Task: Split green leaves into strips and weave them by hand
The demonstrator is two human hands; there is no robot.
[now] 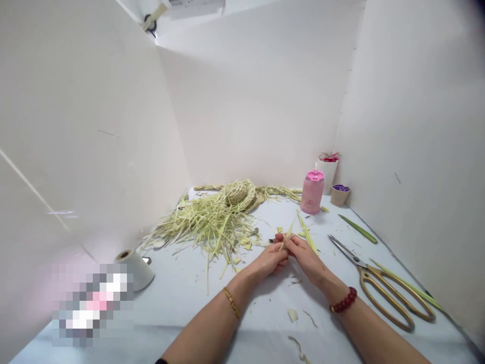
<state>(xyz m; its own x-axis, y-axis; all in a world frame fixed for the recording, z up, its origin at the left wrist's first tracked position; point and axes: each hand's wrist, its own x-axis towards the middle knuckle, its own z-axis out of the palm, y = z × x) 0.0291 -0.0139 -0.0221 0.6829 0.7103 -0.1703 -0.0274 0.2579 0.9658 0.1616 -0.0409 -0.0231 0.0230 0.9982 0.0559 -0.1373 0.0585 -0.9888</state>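
Observation:
Close together over the middle of the table, both hands pinch a narrow pale-green leaf strip (291,227) that sticks up between the fingers. My left hand (273,259) is closed around its lower end. My right hand (305,255) grips it from the other side, thumb and fingers pressed together. Part of the strip is hidden by the fingers. Just behind the right hand lies a longer green leaf (307,233). To the left spreads a heap of thin pale-green strips (212,225), with a coiled braided rope (242,193) at its back.
Large scissors (373,275) with gold handles lie at right, near a green leaf (358,228). A pink bottle (312,194), a white cup (328,172) and a small brown cup (340,196) stand at back right. A white roll (138,270) stands at left; scraps dot the table.

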